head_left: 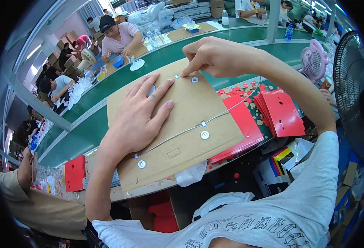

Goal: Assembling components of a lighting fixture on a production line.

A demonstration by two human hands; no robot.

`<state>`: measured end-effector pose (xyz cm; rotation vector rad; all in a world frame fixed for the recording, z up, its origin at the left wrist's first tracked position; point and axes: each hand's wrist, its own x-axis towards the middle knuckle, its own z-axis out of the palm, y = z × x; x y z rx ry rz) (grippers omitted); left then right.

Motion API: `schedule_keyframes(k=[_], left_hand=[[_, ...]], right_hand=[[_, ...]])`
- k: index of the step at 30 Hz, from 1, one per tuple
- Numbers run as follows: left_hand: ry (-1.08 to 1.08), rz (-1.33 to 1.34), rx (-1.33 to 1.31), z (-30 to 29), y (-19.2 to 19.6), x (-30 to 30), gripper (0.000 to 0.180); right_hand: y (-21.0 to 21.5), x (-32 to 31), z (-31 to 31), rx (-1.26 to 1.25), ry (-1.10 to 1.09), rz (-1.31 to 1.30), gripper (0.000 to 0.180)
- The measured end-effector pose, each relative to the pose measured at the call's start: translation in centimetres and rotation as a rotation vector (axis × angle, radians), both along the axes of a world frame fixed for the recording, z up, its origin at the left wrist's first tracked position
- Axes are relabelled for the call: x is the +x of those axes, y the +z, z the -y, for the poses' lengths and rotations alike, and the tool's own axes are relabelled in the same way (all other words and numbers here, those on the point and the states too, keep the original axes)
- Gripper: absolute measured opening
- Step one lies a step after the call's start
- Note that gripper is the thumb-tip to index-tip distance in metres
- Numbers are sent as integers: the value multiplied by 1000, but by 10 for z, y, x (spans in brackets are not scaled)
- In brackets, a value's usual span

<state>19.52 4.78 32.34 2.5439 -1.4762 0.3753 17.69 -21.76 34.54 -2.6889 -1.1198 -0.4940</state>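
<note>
A brown cardboard panel lies tilted on the worktable in front of me. My left hand rests flat on it, fingers spread, partly covering a white round piece. At the panel's far edge my right hand has its fingers curled and the index fingertip pressed down beside a small white clip; what it may pinch is hidden. A thin grey cord crosses the panel through another clip and trails off toward the right. White round buttons sit on the panel.
Red sheets lie beneath the panel's right side, and a stack of red cards stands beyond them. Behind runs a green conveyor belt. A black fan stands at right. A co-worker sits across the belt.
</note>
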Motion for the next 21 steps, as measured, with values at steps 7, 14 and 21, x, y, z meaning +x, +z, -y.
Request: schedule_keyframes(k=[7, 14, 21], left_hand=[[-9, 24, 27, 4, 1, 0, 48], [6, 8, 15, 2, 1, -3, 49], [1, -2, 6, 1, -1, 4, 49]], right_hand=[[-8, -3, 2, 4, 26, 75, 34], [-15, 3, 9, 99, 71, 54, 29], [-14, 8, 11, 35, 128, 112, 31]])
